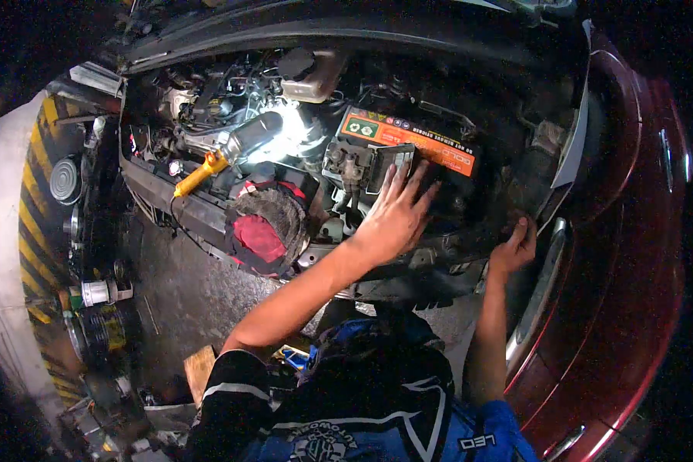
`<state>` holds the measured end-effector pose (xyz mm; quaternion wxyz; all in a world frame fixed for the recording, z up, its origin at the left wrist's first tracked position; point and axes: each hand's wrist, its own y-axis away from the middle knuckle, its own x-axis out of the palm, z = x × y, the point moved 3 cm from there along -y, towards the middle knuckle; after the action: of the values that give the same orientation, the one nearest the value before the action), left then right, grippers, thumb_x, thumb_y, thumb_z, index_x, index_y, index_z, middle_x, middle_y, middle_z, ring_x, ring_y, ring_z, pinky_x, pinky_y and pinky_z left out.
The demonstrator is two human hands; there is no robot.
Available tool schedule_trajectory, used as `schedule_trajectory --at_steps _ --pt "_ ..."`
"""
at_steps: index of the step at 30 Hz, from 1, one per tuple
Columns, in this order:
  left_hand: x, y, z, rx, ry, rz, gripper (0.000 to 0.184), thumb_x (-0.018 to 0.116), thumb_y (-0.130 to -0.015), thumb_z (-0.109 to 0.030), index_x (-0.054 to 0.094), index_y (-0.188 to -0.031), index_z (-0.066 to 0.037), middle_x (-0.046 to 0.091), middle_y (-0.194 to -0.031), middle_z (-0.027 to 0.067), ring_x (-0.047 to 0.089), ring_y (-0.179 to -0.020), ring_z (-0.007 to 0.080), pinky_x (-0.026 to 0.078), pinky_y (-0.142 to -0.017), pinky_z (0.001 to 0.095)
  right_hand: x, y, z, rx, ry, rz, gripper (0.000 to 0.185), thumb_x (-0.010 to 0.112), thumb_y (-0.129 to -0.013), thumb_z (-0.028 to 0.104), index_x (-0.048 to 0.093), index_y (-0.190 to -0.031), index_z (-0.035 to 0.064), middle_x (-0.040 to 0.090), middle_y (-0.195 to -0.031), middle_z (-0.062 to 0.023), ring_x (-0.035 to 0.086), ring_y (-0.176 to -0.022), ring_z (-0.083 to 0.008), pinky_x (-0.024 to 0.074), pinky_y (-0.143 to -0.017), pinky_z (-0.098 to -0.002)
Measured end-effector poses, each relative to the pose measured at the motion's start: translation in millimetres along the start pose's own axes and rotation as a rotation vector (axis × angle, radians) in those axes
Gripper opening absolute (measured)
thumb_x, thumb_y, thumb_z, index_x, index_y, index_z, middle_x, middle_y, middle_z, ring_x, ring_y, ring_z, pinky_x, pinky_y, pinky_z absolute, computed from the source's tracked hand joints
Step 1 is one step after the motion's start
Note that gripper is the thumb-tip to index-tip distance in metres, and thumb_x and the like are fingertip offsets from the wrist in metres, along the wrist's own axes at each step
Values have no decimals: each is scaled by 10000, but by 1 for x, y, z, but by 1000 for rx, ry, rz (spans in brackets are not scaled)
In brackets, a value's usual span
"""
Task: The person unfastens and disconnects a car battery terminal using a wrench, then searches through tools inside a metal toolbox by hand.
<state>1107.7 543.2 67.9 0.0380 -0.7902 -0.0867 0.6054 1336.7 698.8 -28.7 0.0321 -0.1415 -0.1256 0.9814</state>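
A car battery [408, 142] with an orange label sits in the engine bay. My left hand [399, 212] reaches over its near side with the fingers spread, the fingertips at a grey, flap-like cover [396, 165] beside the battery. Whether those fingertips press on the cover or only hover over it, I cannot tell. Left of the cover is a cluster of metal parts and cables [350, 165]. My right hand [516, 246] is at the front right edge of the bay, near the fender, its fingers curled in. What they close on, if anything, is hidden in shadow.
A lit work lamp with an orange handle [200, 173] lies across the engine. A red and grey bundled cloth [266, 227] rests on the front edge. The red car body [616, 254] curves along the right. Parts and clutter [104, 323] line the floor at left.
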Motion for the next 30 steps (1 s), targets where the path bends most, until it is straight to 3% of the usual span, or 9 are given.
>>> schedule_trajectory --at_steps 2,6,10,15,20,22,25,26,30 --pt "-7 12 -3 15 34 -31 582 626 -903 -227 481 -1436 -46 272 -1573 259 217 -1465 489 263 -1201 543 0 -2 -4 -126 108 8 393 597 -984 291 654 -1123 -73 665 -1172 -228 629 -1032 -335 486 -939 -420" --pt "-36 63 4 18 364 -160 430 674 -868 -114 592 -1278 -13 486 -1420 229 419 -1366 454 330 -1162 556 6 2 -3 1 -10 -86 388 597 -991 282 658 -1090 -88 686 -1114 -216 629 -982 -308 488 -920 -409" --pt "-65 128 33 -114 78 -324 381 729 -811 -112 644 -1174 -34 574 -1294 200 518 -1278 406 390 -1111 543 4 -1 10 18 -95 -58 389 603 -992 278 667 -1064 -99 702 -1065 -202 625 -944 -283 485 -902 -386" --pt "-76 169 88 -580 -179 -430 668 698 -879 -288 449 -1469 -99 354 -1538 228 303 -1446 403 182 -1208 548 4 -4 30 -37 -37 -82 340 556 -1010 233 669 -1050 -86 684 -973 -123 615 -885 -227 475 -842 -336" --pt "-64 178 104 -588 -198 -448 490 692 -846 -246 584 -1290 -70 514 -1392 199 426 -1352 381 258 -1178 524 0 -10 57 -109 22 4 338 512 -1009 214 669 -1076 -78 687 -1016 -143 619 -941 -260 478 -878 -366" --pt "-60 182 103 -600 -183 -494 459 698 -830 -259 599 -1229 -54 555 -1308 193 468 -1287 390 299 -1142 515 10 8 76 -191 39 57 325 508 -1009 214 669 -1062 -63 690 -1002 -133 624 -898 -240 490 -843 -350" --pt "-58 184 103 -605 -192 -561 389 703 -818 -240 598 -1122 -22 572 -1153 190 522 -1130 392 382 -1014 497 31 46 123 -23 -237 313 297 494 -1017 202 666 -1046 -39 690 -976 -114 622 -831 -191 499 -782 -315" --pt "-58 185 102 -614 -193 -588 377 704 -822 -241 596 -1107 -18 570 -1154 194 521 -1126 394 385 -1005 497 39 59 136 82 -378 427 288 488 -1021 197 664 -1041 -30 689 -966 -107 619 -808 -171 501 -760 -301" --pt "-46 194 105 -654 -201 -666 343 706 -837 -242 588 -1059 -8 560 -1163 211 518 -1111 402 395 -971 494 53 108 155 -32 -307 741 226 495 -1014 136 667 -1042 -7 676 -915 -75 602 -782 -122 492 -703 -269"
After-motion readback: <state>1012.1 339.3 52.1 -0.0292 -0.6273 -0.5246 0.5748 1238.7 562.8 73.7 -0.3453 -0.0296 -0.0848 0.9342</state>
